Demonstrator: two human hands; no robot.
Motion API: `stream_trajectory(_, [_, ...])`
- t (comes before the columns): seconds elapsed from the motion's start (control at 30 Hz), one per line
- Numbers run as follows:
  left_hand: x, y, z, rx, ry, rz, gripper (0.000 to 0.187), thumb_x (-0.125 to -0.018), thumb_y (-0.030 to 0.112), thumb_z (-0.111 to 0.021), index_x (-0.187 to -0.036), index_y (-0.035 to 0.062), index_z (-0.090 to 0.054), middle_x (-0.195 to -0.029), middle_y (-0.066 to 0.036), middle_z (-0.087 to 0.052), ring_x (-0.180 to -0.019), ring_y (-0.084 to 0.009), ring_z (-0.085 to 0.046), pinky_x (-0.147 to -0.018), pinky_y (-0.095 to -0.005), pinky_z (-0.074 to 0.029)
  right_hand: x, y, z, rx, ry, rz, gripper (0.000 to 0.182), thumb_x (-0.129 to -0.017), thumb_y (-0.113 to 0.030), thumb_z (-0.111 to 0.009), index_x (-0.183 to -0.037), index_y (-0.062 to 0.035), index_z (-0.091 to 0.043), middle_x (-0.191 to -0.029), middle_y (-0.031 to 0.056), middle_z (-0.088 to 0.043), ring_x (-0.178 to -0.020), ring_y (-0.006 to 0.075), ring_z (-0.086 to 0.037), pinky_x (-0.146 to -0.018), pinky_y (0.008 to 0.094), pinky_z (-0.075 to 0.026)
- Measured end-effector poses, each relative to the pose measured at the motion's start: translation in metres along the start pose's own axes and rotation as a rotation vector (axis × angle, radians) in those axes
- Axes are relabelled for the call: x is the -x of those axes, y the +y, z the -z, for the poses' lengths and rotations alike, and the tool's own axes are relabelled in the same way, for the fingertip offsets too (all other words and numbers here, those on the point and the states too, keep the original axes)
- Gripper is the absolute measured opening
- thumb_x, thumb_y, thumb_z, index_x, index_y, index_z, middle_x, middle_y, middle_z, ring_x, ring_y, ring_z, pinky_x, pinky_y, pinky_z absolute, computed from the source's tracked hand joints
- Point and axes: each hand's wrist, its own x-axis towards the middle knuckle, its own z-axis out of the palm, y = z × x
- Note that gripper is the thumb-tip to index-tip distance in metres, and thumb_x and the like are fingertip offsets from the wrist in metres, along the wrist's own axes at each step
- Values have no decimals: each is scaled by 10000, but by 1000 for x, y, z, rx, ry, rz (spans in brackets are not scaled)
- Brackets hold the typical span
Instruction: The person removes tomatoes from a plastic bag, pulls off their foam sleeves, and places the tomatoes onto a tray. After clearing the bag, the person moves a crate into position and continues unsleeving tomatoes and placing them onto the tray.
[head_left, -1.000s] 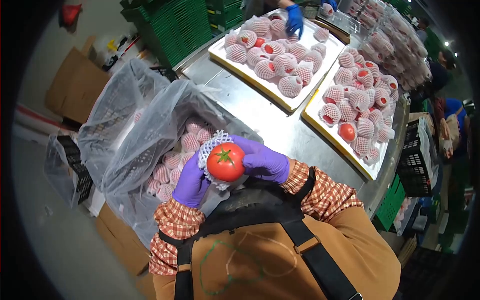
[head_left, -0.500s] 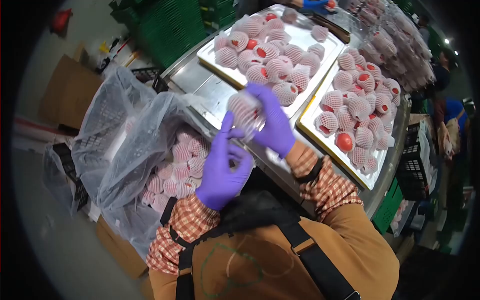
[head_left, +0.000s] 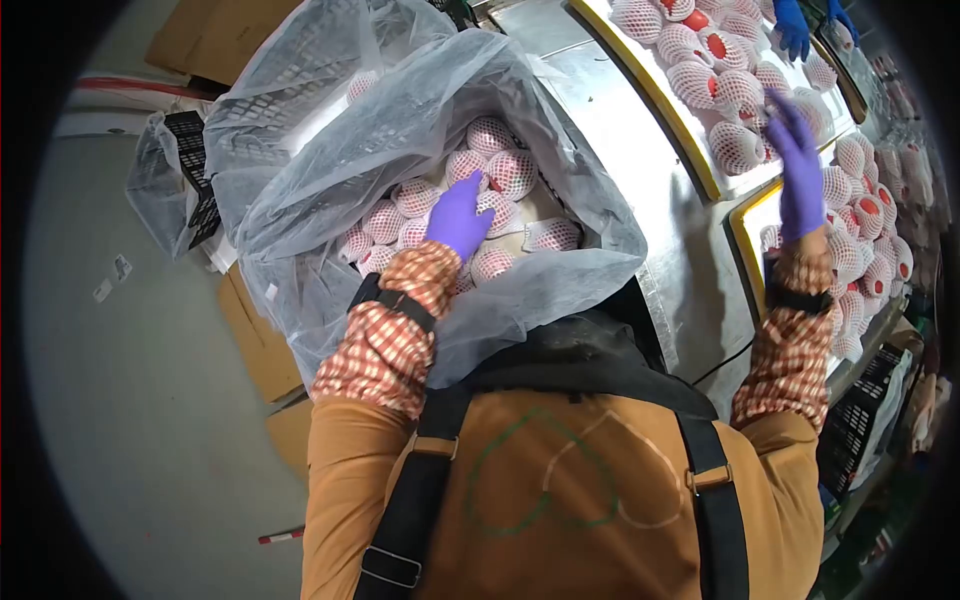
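Observation:
My left hand (head_left: 460, 222), in a purple glove, reaches into a crate lined with a translucent plastic bag (head_left: 590, 190). Its fingers and thumb are around a red fruit in white foam netting (head_left: 497, 212), among several other netted fruits (head_left: 512, 174). My right hand (head_left: 797, 170), also purple-gloved, is raised at the near edge of the upper tray of netted fruits (head_left: 735, 148). Its fingers are apart and nothing shows in it.
A second white tray (head_left: 745, 215) of netted fruits stands at the right on the metal table (head_left: 655, 245). Blue-gloved hands (head_left: 792, 28) of another person are at the top right. Cardboard (head_left: 262, 340) lies on the floor at the left.
My hands were together at a netted fruit over the table. They have parted: the left went down into the lined crate, the right out to the trays. The view has shifted toward the crate.

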Motion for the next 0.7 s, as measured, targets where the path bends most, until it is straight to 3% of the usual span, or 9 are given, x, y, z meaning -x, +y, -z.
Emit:
stream_trajectory(0.03, [-12, 14, 0, -44, -31, -32, 663, -776, 209, -679, -1359, 45, -410, -1251, -196, -515, -1149, -326, -507, -962, -418, -422, 16, -5, -20, -10, -117, 1, 366, -902, -144, -565, -1256, -48, -560, -1166, 63, -598, -1092, 164, -550, -965, 284, -404])
stream_trajectory(0.13, [-47, 21, -29, -342, 14, -276, 633, -734, 182, -694, -1302, 42, -453, -1302, -190, -472, -1192, -345, -464, -946, -422, -435, 78, -20, -80, 45, -418, 102, 314, -886, -56, -568, -1198, -43, -598, -1162, 73, -612, -1052, 166, -593, -928, 299, -453])
stream_trajectory(0.2, [-56, 26, -37, -373, -94, -196, 659, -702, 191, -722, -1284, 28, -458, -1328, -198, -440, -1211, -358, -442, -957, -420, -430, 106, -36, -100, 157, -581, 208, 317, -874, -23, -562, -1189, -43, -597, -1158, 96, -625, -1035, 188, -617, -912, 309, -469])
stream_trajectory(0.37, [-74, 13, -54, -428, -155, -89, 616, -653, 216, -755, -1170, 7, -494, -1237, -202, -474, -1075, -354, -503, -911, -428, -444, 154, -41, -118, 152, -563, 214, 330, -862, 12, -531, -1184, -24, -592, -1172, 117, -626, -1077, 247, -609, -933, 318, -463])
stream_trajectory(0.47, [-72, 33, -28, -321, -226, 20, 653, -673, 239, -747, -1216, -10, -483, -1253, -209, -487, -1122, -350, -506, -947, -412, -435, 167, -43, -117, 170, -550, 220, 344, -864, 15, -522, -1202, -19, -578, -1186, 116, -618, -1096, 244, -599, -945, 316, -456])
stream_trajectory(0.5, [-68, 10, -51, -293, -14, -38, 732, -694, 290, -747, -1286, -21, -447, -1241, -211, -525, -1148, -312, -530, -965, -378, -439, 171, -47, -118, 135, -526, 177, 347, -862, 12, -528, -1203, -24, -578, -1194, 112, -615, -1100, 244, -597, -947, 319, -454])
stream_trajectory(0.53, [-69, 16, -36, -292, -6, -50, 732, -694, 290, -747, -1286, -21, -447, -1241, -211, -525, -1148, -312, -530, -965, -378, -439, 174, -49, -119, 96, -502, 132, 349, -861, 9, -534, -1205, -29, -578, -1201, 108, -613, -1103, 244, -595, -950, 321, -453])
stream_trajectory(0.6, [-66, 31, -1, 488, -240, 234, 827, -721, 371, -746, -1340, -46, -388, -1247, -237, -523, -1149, -314, -533, -956, -373, -451, 173, -44, -121, 187, -493, 221, 407, -852, -18, -573, -1257, -43, -538, -1263, 112, -574, -1156, 238, -560, -957, 328, -448])
stream_trajectory(0.7, [-49, 55, 52, 817, -357, 244, 728, -800, 361, -688, -1334, -43, -402, -1221, -193, -553, -1088, -248, -573, -937, -341, -462, 165, -41, -146, 116, -275, 131, 652, -801, -120, -689, -1378, -59, -393, -1416, 161, -412, -1270, 286, -454, -1013, 359, -402])
